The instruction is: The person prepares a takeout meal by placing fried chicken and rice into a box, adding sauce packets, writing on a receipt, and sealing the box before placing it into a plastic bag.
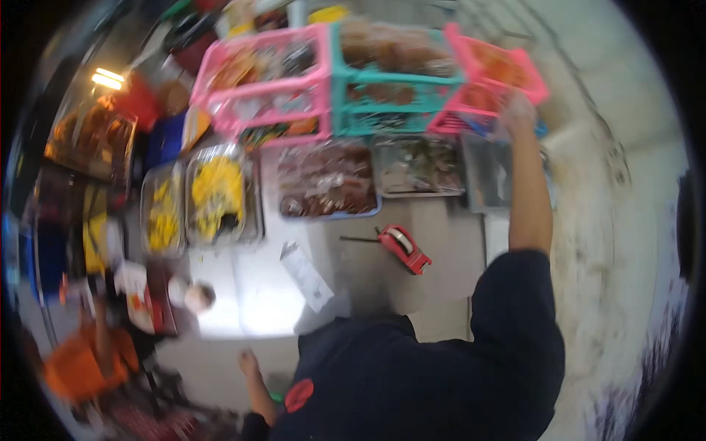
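My right arm reaches forward, and my right hand (517, 113), blurred and seemingly in a clear plastic glove, is at the front edge of a pink plastic basket (529, 71) with orange packets. What its fingers hold cannot be made out. Below it lies a clear plastic container (488, 176). Down at my left side, beyond the table's near edge, hangs my left hand (249, 361), its fingers curled and nothing seen in it. A red tape dispenser (405, 248) and a white printed carton (306, 275) rest on the metal table (452, 237).
Pink (262, 91) and teal (397, 77) stacked baskets of packaged food line the back. Before them are a tray of wrapped brown food (329, 184), a tray of greenish food (422, 165) and containers of yellow food (218, 193). A person in orange (91, 358) is at the lower left.
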`<state>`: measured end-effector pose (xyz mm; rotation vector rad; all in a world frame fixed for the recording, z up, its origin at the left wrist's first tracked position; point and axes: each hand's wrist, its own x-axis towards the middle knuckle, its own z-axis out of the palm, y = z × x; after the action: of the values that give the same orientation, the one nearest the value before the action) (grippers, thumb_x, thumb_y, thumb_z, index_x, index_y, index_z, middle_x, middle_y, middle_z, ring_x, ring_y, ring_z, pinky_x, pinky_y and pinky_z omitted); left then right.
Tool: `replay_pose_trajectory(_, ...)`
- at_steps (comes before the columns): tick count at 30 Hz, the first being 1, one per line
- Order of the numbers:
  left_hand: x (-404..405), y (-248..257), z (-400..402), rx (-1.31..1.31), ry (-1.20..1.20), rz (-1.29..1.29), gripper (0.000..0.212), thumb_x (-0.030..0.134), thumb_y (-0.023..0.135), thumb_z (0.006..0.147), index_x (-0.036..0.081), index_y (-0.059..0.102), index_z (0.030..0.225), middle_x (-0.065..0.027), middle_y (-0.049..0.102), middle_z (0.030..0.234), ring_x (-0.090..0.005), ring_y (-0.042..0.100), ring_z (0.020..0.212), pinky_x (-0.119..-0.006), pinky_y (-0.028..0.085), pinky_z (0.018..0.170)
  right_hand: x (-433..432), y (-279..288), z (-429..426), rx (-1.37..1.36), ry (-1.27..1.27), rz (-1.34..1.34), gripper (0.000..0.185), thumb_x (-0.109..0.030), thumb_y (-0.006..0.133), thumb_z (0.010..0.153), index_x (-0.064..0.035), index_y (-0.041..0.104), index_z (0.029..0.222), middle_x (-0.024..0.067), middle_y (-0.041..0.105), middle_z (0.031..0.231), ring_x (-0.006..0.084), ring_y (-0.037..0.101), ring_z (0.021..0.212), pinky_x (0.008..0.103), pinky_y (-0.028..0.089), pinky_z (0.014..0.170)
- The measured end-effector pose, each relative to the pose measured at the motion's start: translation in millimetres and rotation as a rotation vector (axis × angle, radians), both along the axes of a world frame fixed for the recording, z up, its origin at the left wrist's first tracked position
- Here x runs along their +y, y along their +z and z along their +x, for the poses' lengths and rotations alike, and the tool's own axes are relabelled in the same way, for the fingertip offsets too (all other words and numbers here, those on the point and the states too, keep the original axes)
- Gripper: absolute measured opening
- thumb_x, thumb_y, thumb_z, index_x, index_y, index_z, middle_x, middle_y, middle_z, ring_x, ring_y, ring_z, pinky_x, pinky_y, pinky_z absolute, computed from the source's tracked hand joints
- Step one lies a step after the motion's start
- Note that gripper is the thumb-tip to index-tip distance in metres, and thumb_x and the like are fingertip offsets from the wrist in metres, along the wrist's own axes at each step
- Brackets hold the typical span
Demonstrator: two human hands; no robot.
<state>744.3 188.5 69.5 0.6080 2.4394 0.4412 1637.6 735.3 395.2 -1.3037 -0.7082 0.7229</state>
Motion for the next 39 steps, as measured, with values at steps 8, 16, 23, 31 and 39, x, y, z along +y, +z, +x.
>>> replay_pose_trajectory(8, 203.1, 294.0, 274.7, -0.949, -0.849, 0.354, 0.048, 0.031, 0.059, 0.095, 0.001, 0.05, 0.131, -0.0097, 0.065, 0.103, -0.0168, 0.06, 0.095, -0.03, 0.048, 0.083, -160.1, -84.6, -326.4, 0.325, 0.068, -0.102, 0.044, -0.036, 0.055, 0.096, -0.0117, 0.046, 0.132, 0.0105, 0.053, 0.121, 0.0231, 0.051, 0.113, 0.0394, 0.04, 0.099)
replay_pose_trajectory(16, 228.1, 303.7, 277.4, -0.787, -0.779, 0.592, 0.095, 0.041, 0.065, 0.09, -0.005, 0.006, 0.149, -0.0162, 0.052, 0.103, -0.0232, 0.052, 0.085, -0.031, 0.044, 0.08, -181.6, -115.5, -504.1, 0.413, 0.577, -0.306, 0.071, -0.051, 0.062, 0.086, -0.0224, 0.029, 0.141, 0.008, 0.034, 0.141, 0.0351, 0.036, 0.129, 0.0558, 0.029, 0.099)
replay_pose_trajectory(23, 236.2, 303.7, 173.1, -0.569, -0.602, 0.923, 0.101, 0.045, 0.071, 0.082, -0.013, 0.015, 0.143, -0.0302, 0.039, 0.138, -0.0355, 0.04, 0.132, -0.039, 0.032, 0.108, -172.6, -99.4, -641.6, 0.35, 0.499, -0.266, 0.081, -0.056, 0.058, 0.087, -0.0182, 0.02, 0.148, 0.0155, 0.022, 0.152, 0.0375, 0.031, 0.136, 0.0559, 0.02, 0.109)
replay_pose_trajectory(31, 261.0, 262.7, -17.4, -0.653, -0.626, 0.954, 0.099, 0.056, 0.072, 0.077, 0.0, 0.027, 0.146, -0.0287, 0.043, 0.138, -0.0322, 0.04, 0.133, -0.037, 0.033, 0.108, -232.4, -93.7, -825.6, 0.303, 0.772, -0.364, 0.069, -0.05, 0.049, 0.094, -0.0123, 0.025, 0.146, 0.0162, 0.026, 0.15, 0.0317, 0.036, 0.133, 0.0505, 0.026, 0.107)
replay_pose_trajectory(39, 282.7, 240.6, -136.7, -1.566, 0.233, 0.814, 0.097, 0.062, 0.055, 0.087, 0.0, 0.018, 0.15, -0.0201, 0.022, 0.155, -0.0268, 0.017, 0.145, -0.031, 0.016, 0.116, -267.4, -73.0, -961.4, 0.051, 1.111, -0.623, 0.058, -0.035, 0.041, 0.102, -0.0028, 0.025, 0.148, 0.0128, 0.037, 0.145, 0.0208, 0.041, 0.13, 0.0354, 0.034, 0.108)
